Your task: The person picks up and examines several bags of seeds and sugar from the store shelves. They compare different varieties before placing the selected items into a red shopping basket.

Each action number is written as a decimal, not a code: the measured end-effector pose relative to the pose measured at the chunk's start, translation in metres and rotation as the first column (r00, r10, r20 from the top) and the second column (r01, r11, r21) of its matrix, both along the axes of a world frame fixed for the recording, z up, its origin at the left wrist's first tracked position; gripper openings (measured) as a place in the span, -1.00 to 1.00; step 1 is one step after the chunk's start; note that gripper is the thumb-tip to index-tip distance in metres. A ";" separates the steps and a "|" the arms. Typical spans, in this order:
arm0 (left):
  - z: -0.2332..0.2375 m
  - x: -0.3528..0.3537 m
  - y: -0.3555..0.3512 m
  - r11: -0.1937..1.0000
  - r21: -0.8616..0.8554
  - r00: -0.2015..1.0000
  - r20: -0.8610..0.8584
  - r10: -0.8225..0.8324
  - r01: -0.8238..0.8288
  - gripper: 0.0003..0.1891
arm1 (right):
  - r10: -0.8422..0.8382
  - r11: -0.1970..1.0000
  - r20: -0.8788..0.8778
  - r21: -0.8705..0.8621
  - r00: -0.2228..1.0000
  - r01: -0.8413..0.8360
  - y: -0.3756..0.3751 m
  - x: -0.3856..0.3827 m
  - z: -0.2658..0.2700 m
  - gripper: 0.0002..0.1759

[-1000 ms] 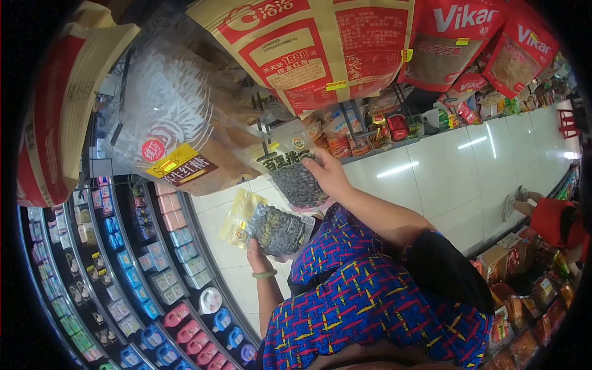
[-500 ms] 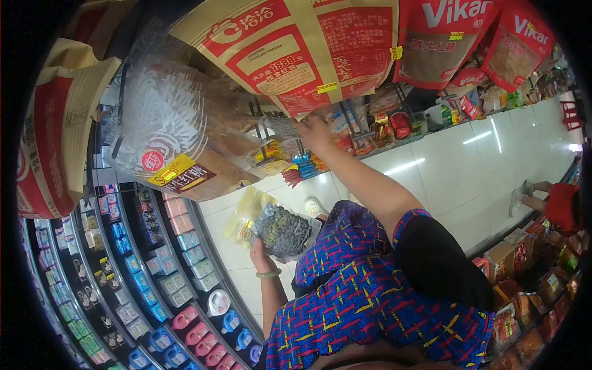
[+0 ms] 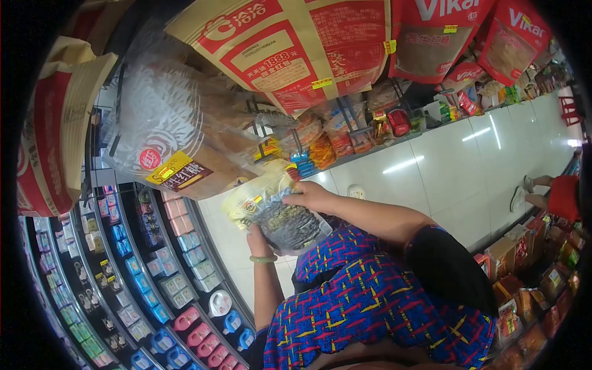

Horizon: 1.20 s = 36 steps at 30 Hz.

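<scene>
Both hands hold a clear-fronted bag of dark dried food (image 3: 287, 225) in front of my body. Its upper part is pale yellow with a small label, and the exact food cannot be made out. My left hand (image 3: 259, 240), with a green bangle at the wrist, is closed on the bag's lower left edge. My right hand (image 3: 310, 196) grips the upper right edge, thumb over the front. Just above hangs a large clear bag of brown sugar (image 3: 203, 176), close to the top of the held bag.
A big paper packet (image 3: 290, 55) and red Vikar pouches (image 3: 431, 49) hang overhead. Shelves with pink detergent bottles (image 3: 197, 333) curve along the left. Packaged goods (image 3: 509, 320) fill the lower right. A person in red (image 3: 562, 197) stands on the tiled floor (image 3: 431, 166) at right.
My right hand has come down from the hanging packets and taken hold of the bag. The bag, still in my left hand, now sits slightly higher and more upright.
</scene>
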<state>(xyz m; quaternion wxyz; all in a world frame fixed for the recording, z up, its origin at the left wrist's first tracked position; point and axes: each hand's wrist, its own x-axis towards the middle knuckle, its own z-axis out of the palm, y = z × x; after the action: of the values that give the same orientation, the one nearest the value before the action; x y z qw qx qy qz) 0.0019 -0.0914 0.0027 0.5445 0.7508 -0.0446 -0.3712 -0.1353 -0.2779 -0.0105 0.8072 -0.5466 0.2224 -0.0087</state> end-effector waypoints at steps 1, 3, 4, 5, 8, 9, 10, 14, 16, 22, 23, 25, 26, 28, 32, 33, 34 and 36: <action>-0.003 0.000 0.001 1.000 -0.002 1.000 0.000 -0.004 0.004 -0.43 | -0.143 0.990 0.047 0.021 0.989 0.142 0.007 0.002 -0.021 -0.56; -0.008 -0.001 0.008 0.997 -0.041 0.997 -0.044 0.060 -0.061 -0.41 | -0.283 0.959 0.090 0.049 0.955 0.279 0.007 -0.002 -0.032 -0.55; -0.007 -0.003 0.010 0.997 -0.041 0.997 -0.044 0.061 -0.063 -0.41 | -0.354 0.935 0.124 0.034 0.927 0.353 0.000 -0.008 -0.025 -0.55; -0.005 -0.007 0.012 0.996 -0.022 0.996 -0.049 0.080 -0.081 -0.40 | -0.421 0.906 0.158 0.023 0.893 0.423 -0.008 -0.013 -0.015 -0.55; -0.010 -0.008 0.027 0.991 -0.067 0.988 -0.103 0.112 -0.120 -0.39 | -0.453 0.889 0.138 -0.006 0.881 0.458 -0.034 -0.017 -0.004 -0.55; -0.014 -0.007 0.033 0.980 -0.135 0.980 -0.154 0.126 -0.147 -0.39 | -0.430 0.894 0.078 -0.103 0.899 0.437 -0.041 -0.018 -0.004 -0.55; -0.017 -0.007 0.036 0.980 -0.137 0.980 -0.154 0.126 -0.148 -0.39 | -0.412 0.900 -0.022 -0.163 0.911 0.403 -0.050 -0.023 0.021 -0.57; -0.025 -0.008 0.046 0.949 -0.228 0.960 -0.222 0.169 -0.219 -0.42 | -0.496 0.832 0.123 -0.215 0.860 0.511 -0.054 -0.012 0.002 -0.58; -0.022 -0.010 0.045 0.947 -0.235 0.960 -0.225 0.167 -0.220 -0.42 | -0.562 0.777 0.083 -0.288 0.823 0.560 -0.053 -0.012 0.003 -0.59; -0.017 -0.013 0.043 0.952 -0.211 0.962 -0.205 0.181 -0.224 -0.43 | -0.582 0.764 0.088 -0.281 0.808 0.581 -0.048 -0.010 -0.004 -0.61; -0.017 -0.014 0.042 0.950 -0.220 0.963 -0.204 0.178 -0.222 -0.43 | -0.582 0.764 0.089 -0.282 0.808 0.581 -0.048 -0.008 -0.006 -0.61; -0.018 -0.013 0.041 0.948 -0.230 0.964 -0.204 0.173 -0.219 -0.43 | -0.614 0.702 0.090 -0.393 0.784 0.595 -0.053 0.002 -0.005 -0.61; -0.019 -0.013 0.041 0.954 -0.220 0.967 -0.198 0.159 -0.202 -0.41 | -0.616 0.700 0.090 -0.393 0.783 0.596 -0.059 0.005 -0.002 -0.61; -0.018 -0.013 0.040 0.961 -0.209 0.971 -0.191 0.140 -0.180 -0.39 | -0.635 0.654 0.151 -0.418 0.758 0.631 -0.077 0.015 0.004 -0.57; -0.013 -0.015 0.031 0.973 -0.171 0.979 -0.159 0.130 -0.157 -0.39 | -0.694 0.561 0.126 -0.522 0.709 0.642 -0.107 0.045 -0.031 -0.53; -0.012 -0.015 0.030 0.980 -0.122 0.981 -0.134 0.140 -0.156 -0.39 | -0.683 0.561 0.121 -0.544 0.720 0.624 -0.111 0.046 -0.034 -0.58; -0.012 -0.014 0.029 0.981 -0.122 0.982 -0.132 0.138 -0.154 -0.39 | -0.673 0.560 0.116 -0.567 0.731 0.605 -0.113 0.047 -0.036 -0.63; -0.012 -0.013 0.026 0.993 -0.017 0.992 -0.065 0.113 -0.114 -0.44 | -0.735 0.478 0.204 -0.521 0.647 0.707 -0.103 0.045 -0.052 -0.59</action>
<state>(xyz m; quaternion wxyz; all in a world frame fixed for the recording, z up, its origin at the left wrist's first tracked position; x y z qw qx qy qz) -0.0112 -0.0652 -0.0093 0.5735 0.7343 0.0116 -0.3629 -0.0899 -0.3805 -0.0621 0.5253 -0.6119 0.4372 -0.3981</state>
